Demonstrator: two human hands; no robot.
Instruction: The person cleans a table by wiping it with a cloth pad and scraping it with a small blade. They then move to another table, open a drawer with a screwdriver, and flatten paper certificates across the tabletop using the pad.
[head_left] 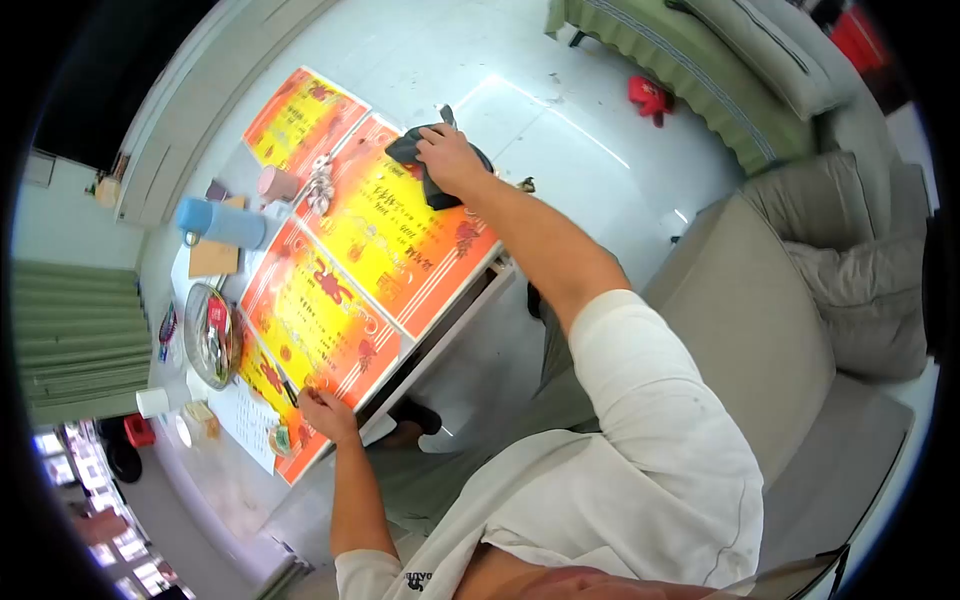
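Note:
My right hand [450,160] is closed on a dark grey cloth [436,190], which lies bunched over the far end of a red, orange and yellow poster sheet [385,230]. My left hand [328,413] rests at the near edge of another such sheet [325,310], fingers curled in. Right by those fingertips is a slim dark pen-like item [290,392]; whether the fingers grip it, I cannot tell. Close to this hand stands a small jar [279,440], beside a sheet of handwritten white paper [243,425].
Along the table's far side are a light blue bottle [222,222], a pink cup [277,184], a glass bowl with packets in it [210,335] and a white cup [152,403]. A grey sofa [740,290] stands to the right. A red toy [650,97] lies on the floor.

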